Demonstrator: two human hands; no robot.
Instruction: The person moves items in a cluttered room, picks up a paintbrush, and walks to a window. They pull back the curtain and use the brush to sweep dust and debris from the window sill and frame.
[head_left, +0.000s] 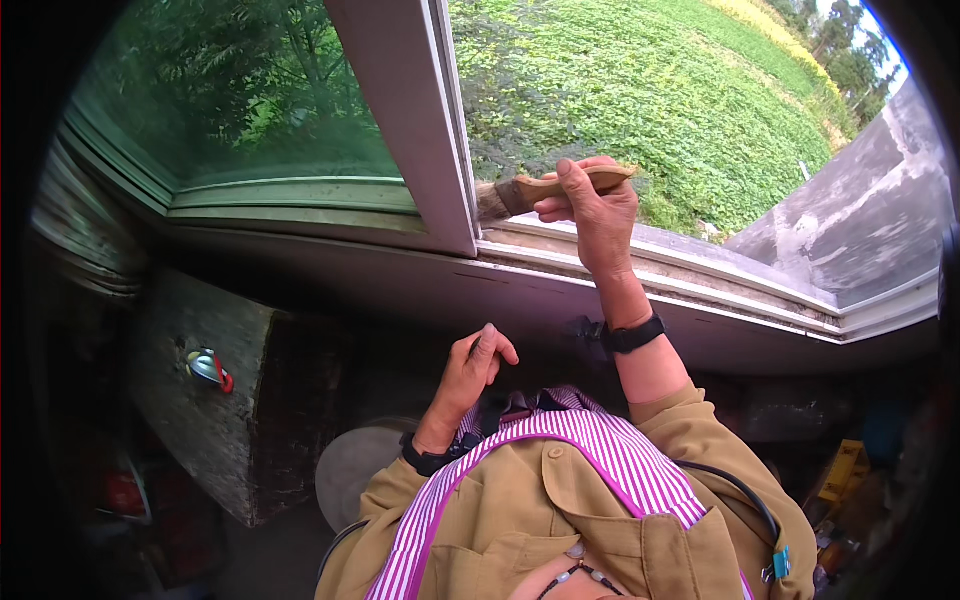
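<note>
My right hand (600, 214) is raised at the window and grips the wooden handle of a flat bristle brush (525, 196). The bristles point left and meet the lower corner where the upright window frame (420, 112) joins the sliding track (540, 255). Dirt shows along the grooves of the track. Lower down, in front of my striped apron, my left hand (472, 364) hangs with fingers curled; a small dark thing shows between its thumb and fingers, too little to name.
A dark worn table (202, 442) stands at the left, bearing a small silver and red object (211, 369). Beside it is a round stool seat (356, 469). A yellow box (844, 469) lies among clutter at the right. Curtain folds (86, 217) hang at the far left.
</note>
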